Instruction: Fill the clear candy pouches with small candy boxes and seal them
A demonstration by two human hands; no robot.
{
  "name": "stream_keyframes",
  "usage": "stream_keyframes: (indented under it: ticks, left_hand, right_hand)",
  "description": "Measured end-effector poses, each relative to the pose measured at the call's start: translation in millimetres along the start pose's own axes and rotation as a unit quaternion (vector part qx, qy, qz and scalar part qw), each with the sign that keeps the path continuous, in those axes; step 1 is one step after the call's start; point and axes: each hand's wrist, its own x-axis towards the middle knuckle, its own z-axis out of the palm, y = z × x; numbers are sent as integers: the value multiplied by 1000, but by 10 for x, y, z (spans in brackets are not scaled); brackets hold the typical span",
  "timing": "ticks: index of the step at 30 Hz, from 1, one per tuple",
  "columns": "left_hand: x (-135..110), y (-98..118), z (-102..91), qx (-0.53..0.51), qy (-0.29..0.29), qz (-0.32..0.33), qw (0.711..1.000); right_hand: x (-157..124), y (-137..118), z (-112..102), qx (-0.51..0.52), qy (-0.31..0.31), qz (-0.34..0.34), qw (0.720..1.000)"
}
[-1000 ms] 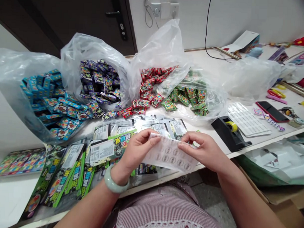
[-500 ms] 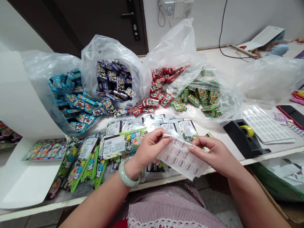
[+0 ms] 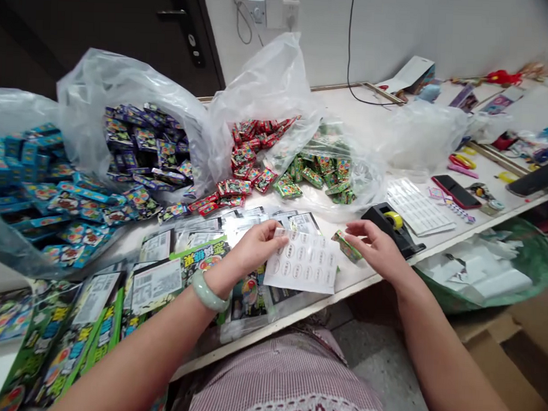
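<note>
We pinch the sticker sheet [image 3: 314,264] by its upper-left corner in our left hand [image 3: 253,248]; its long axis runs crosswise, toward our loosely open right hand [image 3: 379,248], beside the green packet [image 3: 350,250]; contact there is unclear.

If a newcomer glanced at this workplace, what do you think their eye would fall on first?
Probably the bright heaps of small packets in clear plastic bags across the table: blue packets at far left, then purple packets, red packets and green packets. Next might come the white sheet of round stickers in the left hand, near the table's front edge, and the black tape dispenser beyond the right hand.
</note>
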Motion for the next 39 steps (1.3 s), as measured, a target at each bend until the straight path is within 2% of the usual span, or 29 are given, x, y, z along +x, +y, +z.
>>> stream_keyframes:
  ticks: [1, 3, 5, 7, 11, 12, 14, 17, 19, 22, 28, 31, 33, 36, 39]
  left_hand:
    - [70, -22, 3, 5, 2, -5, 1000]
    - [199, -76, 23, 17, 4, -17, 1000]
    - [311, -135, 59, 25, 8, -25, 999]
    - [407, -189, 103, 29, 13, -26, 999]
    - [585, -283, 206, 46, 23, -23, 998]
    - [633, -307, 242, 51, 22, -22, 998]
    - [740, -360, 338, 65, 16, -23, 998]
    - [907, -447, 525, 97, 8, -27, 995]
    - [1001, -495, 643, 130, 13, -26, 991]
    - [1079, -535, 748, 191, 24, -19, 981]
    - [1037, -501, 736, 296, 15, 13, 955]
    - [931, -431, 678, 322, 18, 53, 945]
    - [826, -347, 614, 331, 21, 81, 940]
    - [645, -160, 493, 323, 32, 114, 939]
    - [456, 50, 379, 273, 58, 150, 949]
  right_hand:
    - [9, 146, -16, -70, 19, 9, 997]
    - [14, 395, 3, -188, 8, 15, 982]
    - [7, 560, 59, -238, -17, 14, 971]
    - [-12, 638, 87, -244, -7, 21, 969]
    - [-94, 629, -57, -238, 72, 48, 967]
    - [-123, 610, -111, -228, 89, 33, 969]
    - [-179, 570, -182, -196, 107, -38, 974]
    - [-234, 534, -133, -175, 85, -156, 968]
    - [-251, 536, -24, -207, 58, -164, 963]
    - [-271, 558, 137, -254, 12, -136, 957]
    - [-334, 579, 246, -241, -5, -144, 960]
    - [-332, 563, 201, -231, -17, -166, 959]
    - [-254, 507, 106, -215, -2, -187, 958]
    - [83, 311, -92, -199, 45, -222, 954]
    - [676, 49, -198, -254, 60, -182, 948]
